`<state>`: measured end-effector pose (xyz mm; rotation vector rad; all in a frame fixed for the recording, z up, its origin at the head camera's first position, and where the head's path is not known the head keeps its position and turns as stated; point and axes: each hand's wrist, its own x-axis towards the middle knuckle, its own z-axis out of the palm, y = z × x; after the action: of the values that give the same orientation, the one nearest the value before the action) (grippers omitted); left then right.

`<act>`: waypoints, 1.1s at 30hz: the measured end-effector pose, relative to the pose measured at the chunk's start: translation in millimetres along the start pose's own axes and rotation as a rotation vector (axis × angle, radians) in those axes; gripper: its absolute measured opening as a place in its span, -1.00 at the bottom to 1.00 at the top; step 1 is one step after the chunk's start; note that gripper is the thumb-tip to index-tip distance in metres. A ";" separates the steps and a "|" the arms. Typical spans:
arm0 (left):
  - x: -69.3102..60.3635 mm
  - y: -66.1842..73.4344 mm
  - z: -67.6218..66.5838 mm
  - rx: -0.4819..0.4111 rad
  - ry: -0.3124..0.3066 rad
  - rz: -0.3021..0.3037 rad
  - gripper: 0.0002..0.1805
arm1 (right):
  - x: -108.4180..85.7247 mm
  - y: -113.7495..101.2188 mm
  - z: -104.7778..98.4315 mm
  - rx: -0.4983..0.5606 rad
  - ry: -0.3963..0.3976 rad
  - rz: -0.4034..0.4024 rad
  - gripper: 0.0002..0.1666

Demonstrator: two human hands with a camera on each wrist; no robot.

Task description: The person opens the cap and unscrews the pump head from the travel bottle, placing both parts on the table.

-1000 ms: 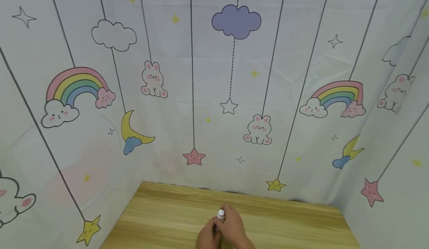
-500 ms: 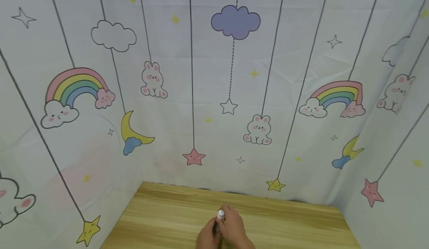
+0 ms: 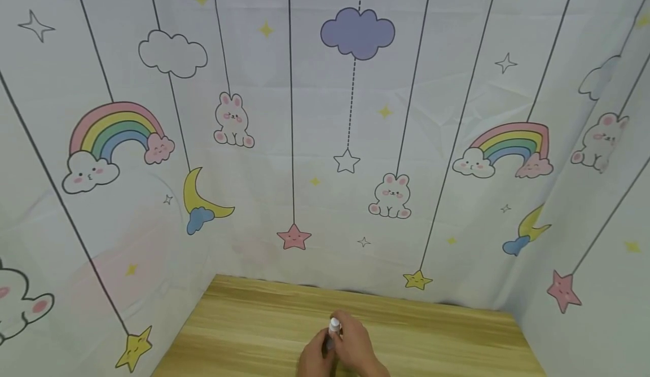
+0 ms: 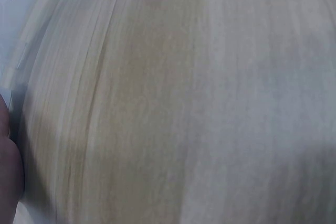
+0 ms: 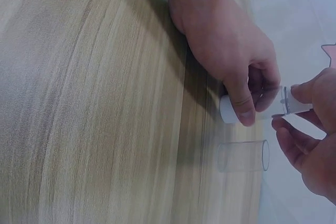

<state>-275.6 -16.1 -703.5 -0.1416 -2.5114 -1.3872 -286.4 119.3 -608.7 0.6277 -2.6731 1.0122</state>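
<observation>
On the left of the head view, a white printed cloth (image 3: 325, 213) shows a rainbow (image 3: 122, 117) toward the upper left and a yellow star (image 3: 134, 350) low down. The wood-grained desk (image 3: 244, 320) spreads across the bottom of the frame, and at its lower middle the fingers of my left hand (image 3: 315, 359) are pinched on the lower part of a slim white-and-clear bottle (image 3: 333, 329). The bottle's white tip shows between my hands. Just right of it, my right hand (image 3: 354, 343) grips the upper part. Further right, the cloth carries a small bunny (image 3: 391, 199). My left wrist view is mostly desk; a bit of hand shows at its left edge, too little to make out the fingers. In the right wrist view, which is turned sideways, the bottle runs across the right half: a white end where my left fingers hold it, a clear section with a dark ring, then my right fingers near the frame's right edge, grasping the other end. Just below the bottle there is a clear tube (image 5: 243, 156), apart from my hands, its open rim facing right.
</observation>
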 end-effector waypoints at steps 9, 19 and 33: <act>0.2 1.9 -0.6 0.003 -0.006 0.002 -0.58 | -0.5 2.5 1.5 0.016 -0.015 -0.020 -0.67; 0.8 -4.1 3.7 0.048 0.050 0.051 -0.60 | 2.0 -3.4 0.8 -0.031 -0.002 0.053 -0.62; -1.6 0.2 1.1 0.023 0.026 0.043 -0.59 | 5.9 -9.2 2.6 -0.143 0.018 0.049 -0.71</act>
<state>-274.2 -15.1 -704.3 -0.1708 -2.4876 -1.3342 -287.5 109.5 -603.3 0.5243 -2.7272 0.8250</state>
